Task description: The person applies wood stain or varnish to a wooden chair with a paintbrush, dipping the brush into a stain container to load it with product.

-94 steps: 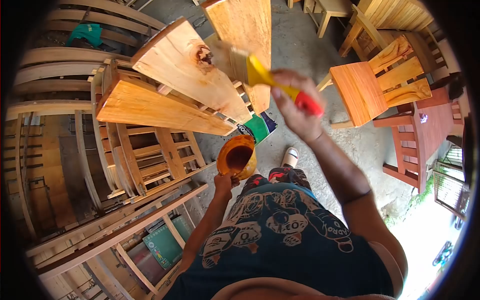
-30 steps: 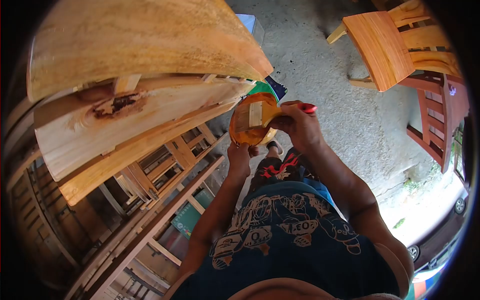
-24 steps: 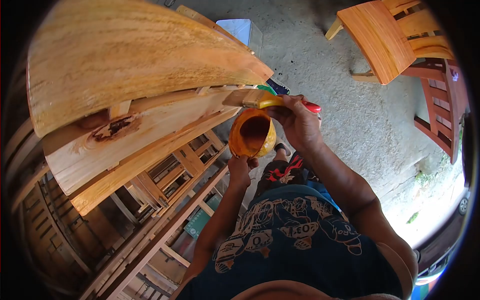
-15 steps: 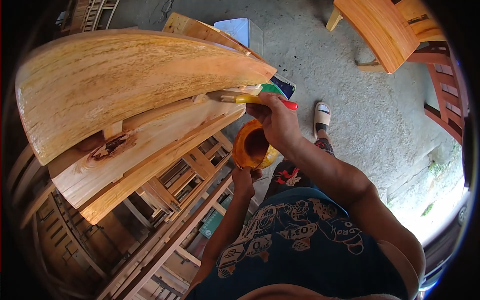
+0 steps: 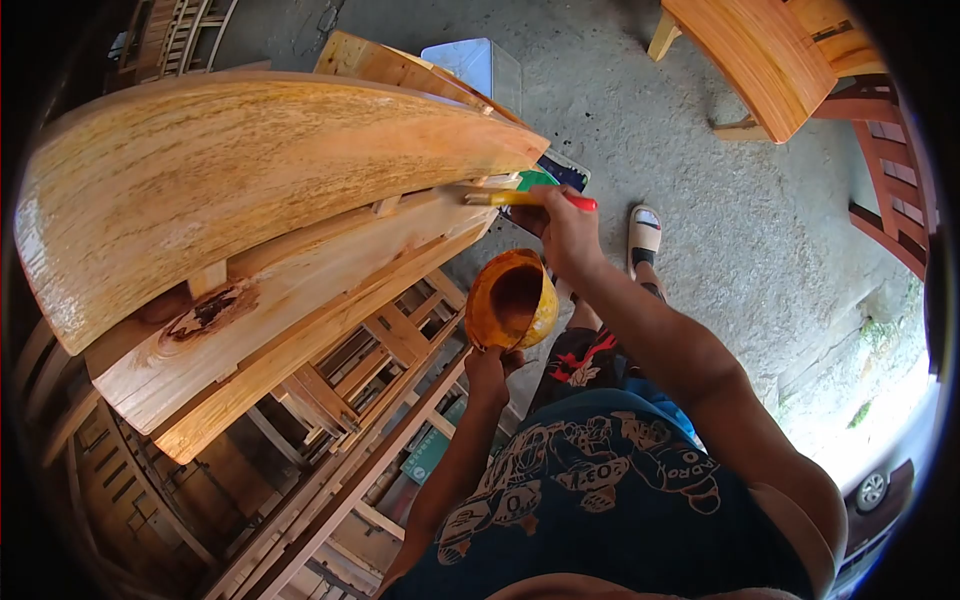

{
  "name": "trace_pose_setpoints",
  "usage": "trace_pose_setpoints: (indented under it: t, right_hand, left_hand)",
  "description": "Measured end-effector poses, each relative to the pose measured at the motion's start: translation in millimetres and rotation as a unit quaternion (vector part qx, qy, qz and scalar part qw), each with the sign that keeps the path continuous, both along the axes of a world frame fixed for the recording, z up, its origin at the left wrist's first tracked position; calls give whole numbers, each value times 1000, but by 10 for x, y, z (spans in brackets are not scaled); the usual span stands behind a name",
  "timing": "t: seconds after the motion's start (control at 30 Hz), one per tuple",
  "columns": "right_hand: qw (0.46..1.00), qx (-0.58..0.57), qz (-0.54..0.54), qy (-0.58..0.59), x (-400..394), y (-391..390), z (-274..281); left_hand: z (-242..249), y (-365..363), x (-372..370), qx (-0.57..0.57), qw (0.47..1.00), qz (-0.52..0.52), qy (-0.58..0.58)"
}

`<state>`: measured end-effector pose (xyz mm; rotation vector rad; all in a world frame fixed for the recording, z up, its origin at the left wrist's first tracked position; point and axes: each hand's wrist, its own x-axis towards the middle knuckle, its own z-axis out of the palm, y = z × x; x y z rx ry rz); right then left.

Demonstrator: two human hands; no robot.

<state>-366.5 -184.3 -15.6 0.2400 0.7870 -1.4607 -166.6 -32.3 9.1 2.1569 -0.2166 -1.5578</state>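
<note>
The right hand (image 5: pixel 562 222) is wrapping its grip around a flat paintbrush with a yellow ferrule and red handle (image 5: pixel 530 198), fingers closed on the handle just behind the yellow part, while the bristles are pressing against the edge of a pale, freshly glossy wooden seat board (image 5: pixel 300 265) stacked under a wider curved plank with a wet sheen (image 5: pixel 230 170). The brush looks light and stiff in the handle, soft only at the bristles — holding it close to the ferrule, as here, is likely giving the best control. Below it, the left hand (image 5: pixel 490 368) is gripping the bottom of an orange-stained round plastic cup (image 5: pixel 508 300), fingers closed under its base, the open mouth tilting toward the boards and showing dark liquid inside. That cup probably handles as light but slippery from drips — and spill-prone when tilted, so a hold low on the base suits it. Further out, unfinished wooden chair frames (image 5: pixel 340 380) are lying stacked beneath the boards, a finished orange-brown wooden chair (image 5: pixel 760 60) is standing on the grey concrete floor (image 5: pixel 720 220), and a white sandal on the person's foot (image 5: pixel 643 230) is showing beside the right forearm.
</note>
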Motion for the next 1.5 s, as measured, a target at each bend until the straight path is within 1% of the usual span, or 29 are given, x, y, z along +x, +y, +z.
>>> trace_pose_setpoints:
  t: [0.07, 0.2, 0.27, 0.37, 0.4, 0.43, 0.47, 0.53, 0.63, 0.67, 0.7, 0.77, 0.8, 0.83, 0.9, 0.97, 1.03, 1.07, 1.13, 1.17, 1.2, 1.23, 1.27, 1.33, 1.37, 1.4, 1.43, 1.47, 1.5]
  right_hand:
    - [995, 80, -2, 56, 0, -63, -333]
    - [999, 27, -22, 4, 44, 94, -24]
    - [999, -7, 14, -30, -53, 133, 186]
    - [999, 27, 3, 23, -28, -5, -362]
    - [996, 78, -1, 36, -33, -115, -403]
    - [996, 78, -3, 37, -46, -108, -417]
    - [998, 59, 6, 29, -45, -102, -432]
    - [1000, 21, 22, -7, -85, -81, -86]
    - [1000, 10, 18, -6, -133, -121, -290]
    - [999, 30, 9, 40, -106, -176, -476]
    - [999, 28, 8, 42, -117, -181, -467]
    - [996, 83, 22, 21, -86, -183, -468]
    - [999, 35, 21, 13, -72, -141, -253]
    - [999, 39, 24, 10, -62, -78, -70]
    - [999, -26, 24, -21, -65, -10, 170]
    - [999, -33, 20, 2, -19, -20, 17]
    - [997, 73, 8, 37, 3, -89, -117]
    - [999, 35, -22, 27, 18, -98, 66]
    - [999, -40, 8, -12, 41, -15, 423]
    - [998, -47, -3, -34, 52, 26, 622]
    - [999, -44, 3, -16, 37, 29, 647]
    - [998, -48, -10, -38, 31, 22, 481]
    - [999, -18, -22, -36, 16, 28, 287]
    - [999, 43, -26, 15, 36, 18, -196]
    - [995, 87, -24, 30, 94, 6, -388]
    - [995, 89, -39, 34, 125, 6, -343]
    - [997, 59, -32, 35, 47, 27, -46]
    - [999, 20, -33, -2, 63, 71, 93]
    - [999, 1, -7, -40, 65, 90, 181]
  left_hand:
    - [1, 75, 30, 6, 1000, -4, -3]
    - [-28, 165, 104, 15, 1000, -5, -9]
    - [-48, 143, 106, 10, 1000, -2, -10]
    - [-11, 198, 141, 30, 999, -1, -19]
    - [-4, 213, 156, 25, 1000, -3, -15]
    - [-17, 209, 158, 17, 1000, -5, -10]
    - [-38, 200, 158, 16, 1000, -7, -10]
    - [-29, 233, 172, 8, 1000, -7, -22]
    - [-3, 210, 168, 26, 1000, -4, -11]
    - [-19, 204, 162, 23, 1000, -4, -8]
    - [-34, 205, 166, 22, 1000, -8, -10]
    - [-75, 204, 191, 20, 1000, -13, -13]
    - [-67, 203, 183, 14, 1000, -12, -14]
    - [-43, 230, 182, 12, 1000, -11, -15]
    - [-25, 232, 179, 15, 1000, -12, -9]
    - [-6, 199, 152, 9, 1000, -16, -1]
    - [-21, 199, 123, 2, 1000, -23, -16]
    - [-40, 184, 144, 2, 1000, -26, -15]
    - [-83, 247, 196, 16, 999, -30, -10]
    - [-128, 291, 231, 14, 1000, -27, -7]
    - [-190, 291, 255, 14, 999, -32, 6]
    - [-198, 303, 286, -11, 991, -134, 5]
    - [-251, 268, 303, -1, 994, -104, 33]
    - [-253, 246, 228, 35, 999, -20, 4]
    - [-290, 305, 334, 7, 990, -139, -31]
    - [-368, 341, 403, -31, 965, -254, -60]
    - [-336, 306, 348, -27, 914, -395, -95]
    - [-199, 252, 279, -27, 842, -524, -129]
    - [-134, 186, 215, -26, 834, -541, -104]
